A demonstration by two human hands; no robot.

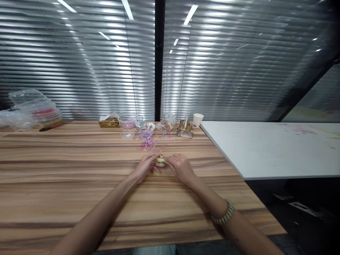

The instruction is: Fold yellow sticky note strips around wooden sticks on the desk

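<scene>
A small yellow-green object (pixel 160 160) with a thin white band around it lies between my two hands, just over the wooden table (pixel 79 177). My left hand (pixel 147 165) has its fingers closed on its left side. On the right, my right hand (pixel 180 165) is closed, with thumb and fingertips pinched at the object's right end; what exactly they grip is too small to make out. Beyond the hands is a loose pile of small pink and purple pieces (pixel 147 143), with more in a clear container (pixel 146 131).
At the back stand a gold box (pixel 109 122), a clear tub (pixel 128 123), a round lid (pixel 128 135), a crumpled plastic bag (pixel 169 122), a gold tissue pack (pixel 185 130) and a paper cup (pixel 197 120). Plastic packaging (pixel 44 111) sits back left; a white table (pixel 276 148) adjoins right.
</scene>
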